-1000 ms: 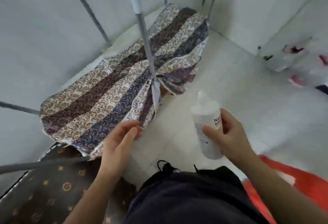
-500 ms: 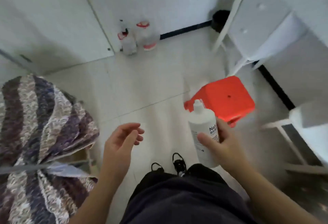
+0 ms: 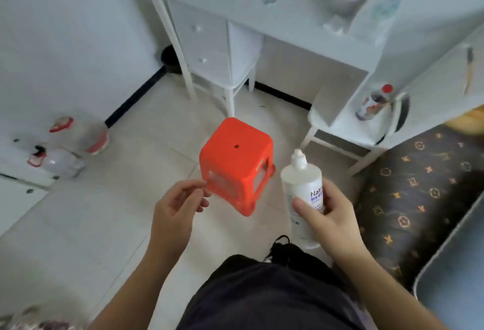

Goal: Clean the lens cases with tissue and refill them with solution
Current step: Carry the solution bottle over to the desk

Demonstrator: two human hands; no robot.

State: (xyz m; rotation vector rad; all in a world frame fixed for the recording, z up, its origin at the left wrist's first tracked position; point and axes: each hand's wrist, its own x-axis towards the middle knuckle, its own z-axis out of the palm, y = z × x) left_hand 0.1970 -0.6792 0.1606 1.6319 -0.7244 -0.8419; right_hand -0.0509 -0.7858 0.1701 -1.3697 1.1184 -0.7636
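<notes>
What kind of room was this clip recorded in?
Most likely a small bedroom or dorm room: a white desk with drawers against the wall, a patterned mattress at the right, and an orange plastic stool on the tiled floor.

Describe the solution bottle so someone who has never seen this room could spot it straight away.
Start at the orange plastic stool on the pale tiled floor in the middle of the view. Just to its right, the right hand grips a tall white solution bottle held upright. Its narrow white nozzle cap and dark printed lettering set it apart from the clear, red-capped bottles by the left wall.
</notes>
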